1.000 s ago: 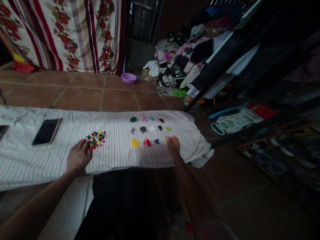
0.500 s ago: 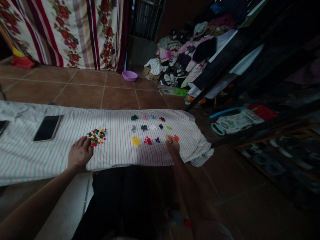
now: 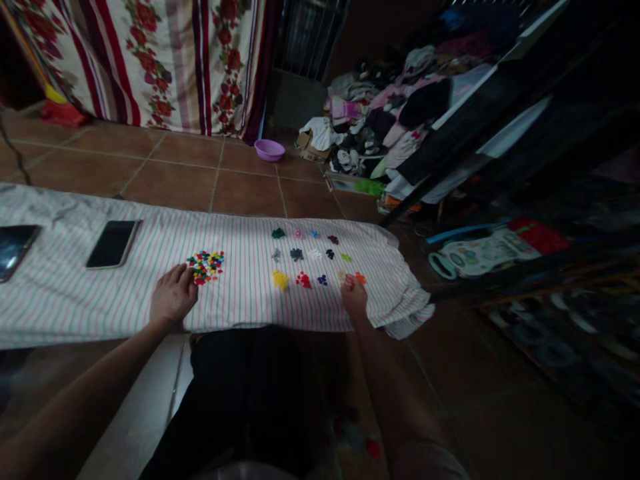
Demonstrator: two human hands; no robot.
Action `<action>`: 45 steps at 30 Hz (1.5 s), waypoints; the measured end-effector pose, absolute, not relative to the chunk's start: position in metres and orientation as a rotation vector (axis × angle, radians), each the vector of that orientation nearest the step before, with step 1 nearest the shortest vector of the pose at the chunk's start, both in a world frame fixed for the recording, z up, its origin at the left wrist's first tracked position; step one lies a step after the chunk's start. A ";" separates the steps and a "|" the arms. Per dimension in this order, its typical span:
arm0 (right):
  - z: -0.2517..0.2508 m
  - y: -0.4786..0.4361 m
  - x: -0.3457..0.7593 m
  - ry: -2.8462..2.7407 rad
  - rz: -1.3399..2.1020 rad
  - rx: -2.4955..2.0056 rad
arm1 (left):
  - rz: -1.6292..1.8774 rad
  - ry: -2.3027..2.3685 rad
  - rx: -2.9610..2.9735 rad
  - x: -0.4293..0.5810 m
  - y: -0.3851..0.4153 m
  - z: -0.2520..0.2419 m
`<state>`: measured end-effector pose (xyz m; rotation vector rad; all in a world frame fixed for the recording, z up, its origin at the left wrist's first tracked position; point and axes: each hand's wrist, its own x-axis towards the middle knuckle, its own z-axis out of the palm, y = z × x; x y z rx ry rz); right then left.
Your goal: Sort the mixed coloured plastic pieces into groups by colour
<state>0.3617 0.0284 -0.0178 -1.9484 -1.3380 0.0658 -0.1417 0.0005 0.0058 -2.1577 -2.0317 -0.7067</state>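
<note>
A pink-striped cloth (image 3: 240, 293) covers a low surface in front of me. On it lies a mixed heap of small coloured pieces (image 3: 206, 265). To its right sit several small piles sorted by colour, among them yellow (image 3: 281, 279), red (image 3: 303, 280) and green (image 3: 278, 233). My left hand (image 3: 173, 297) rests flat on the cloth just left of the mixed heap, fingers loosely curled toward it. My right hand (image 3: 354, 295) is at the right end of the sorted piles, fingertips pinched together beside the orange pile (image 3: 360, 277); what they hold is too small to tell.
Two dark phones (image 3: 113, 243) (image 3: 14, 242) lie on the cloth's left part. Beyond are brown floor tiles, a purple bowl (image 3: 269, 150), a flowered curtain (image 3: 150, 60) and a heap of clothes (image 3: 380, 127). A dark rack (image 3: 500, 120) and a toy (image 3: 480, 253) stand right.
The view has shifted a little, bringing a second phone into sight at the left. Both hands have stayed at their places by the heap and the piles.
</note>
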 end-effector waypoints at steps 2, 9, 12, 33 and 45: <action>-0.015 0.026 0.360 -1.332 -0.013 -1.907 | -0.711 -2.041 -2.156 -0.142 0.001 0.006; 0.017 0.031 0.323 -1.363 -0.259 -1.615 | -0.683 -2.080 -2.161 -0.140 0.002 0.009; 0.036 0.037 0.277 -1.452 -0.203 -1.521 | -0.678 -2.079 -2.170 -0.140 0.002 0.008; 0.029 0.048 0.020 -2.282 0.534 -1.449 | -0.733 -2.077 -2.148 -0.139 0.002 0.006; 0.031 0.055 0.013 -2.315 0.567 -1.502 | -0.721 -2.108 -2.154 -0.136 0.001 0.009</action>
